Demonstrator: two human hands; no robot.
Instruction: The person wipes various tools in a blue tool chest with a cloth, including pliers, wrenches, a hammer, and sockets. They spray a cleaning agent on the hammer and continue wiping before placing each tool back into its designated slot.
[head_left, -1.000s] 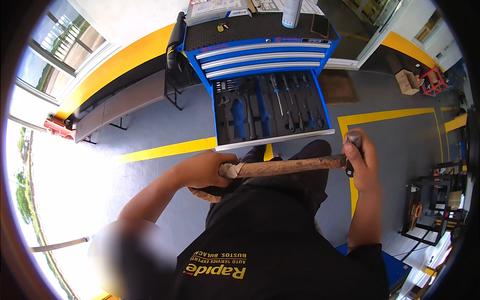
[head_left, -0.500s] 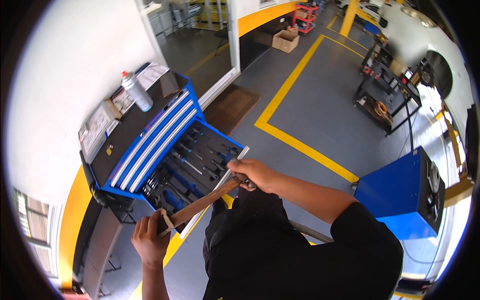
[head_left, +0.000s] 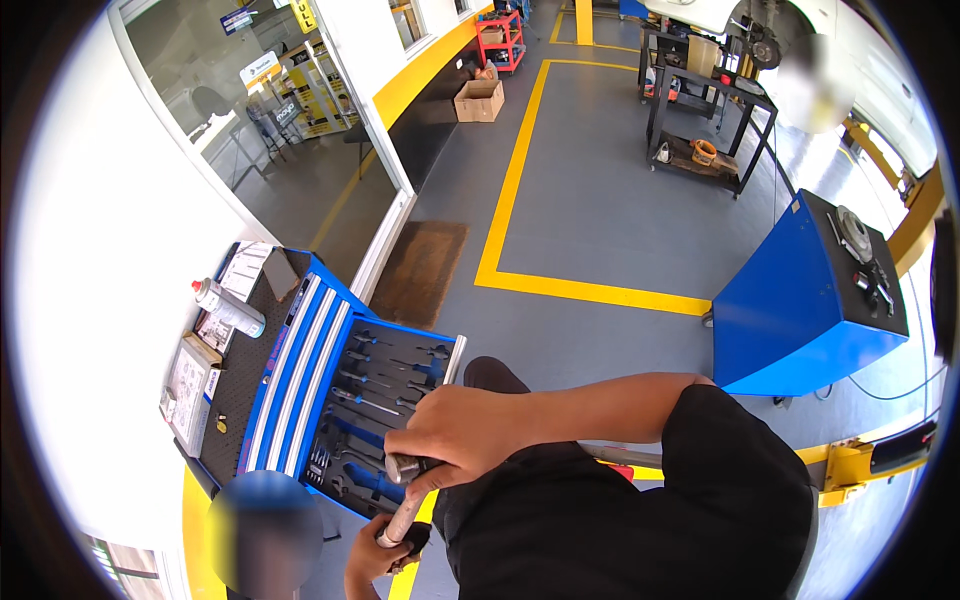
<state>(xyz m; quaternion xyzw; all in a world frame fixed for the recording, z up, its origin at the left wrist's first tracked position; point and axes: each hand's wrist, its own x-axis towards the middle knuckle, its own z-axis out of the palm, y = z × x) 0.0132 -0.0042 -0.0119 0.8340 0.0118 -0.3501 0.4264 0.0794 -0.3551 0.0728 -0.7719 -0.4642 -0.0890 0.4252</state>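
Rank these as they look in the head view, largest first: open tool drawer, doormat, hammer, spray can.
1. Open tool drawer
2. Doormat
Unranked: hammer and spray can; too alike, the hammer being partly hidden.

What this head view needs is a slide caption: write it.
Right hand and left hand grip a hammer by an open tool drawer.

Pulled-out drawer (head_left: 455, 362) blocks the side left of the right hand (head_left: 455, 435); hammer (head_left: 400, 520) spans the gap to the left hand (head_left: 368, 560). Room to pass ahead-right, over floor (head_left: 600, 220) between drawer and blue cabinet (head_left: 775, 310).
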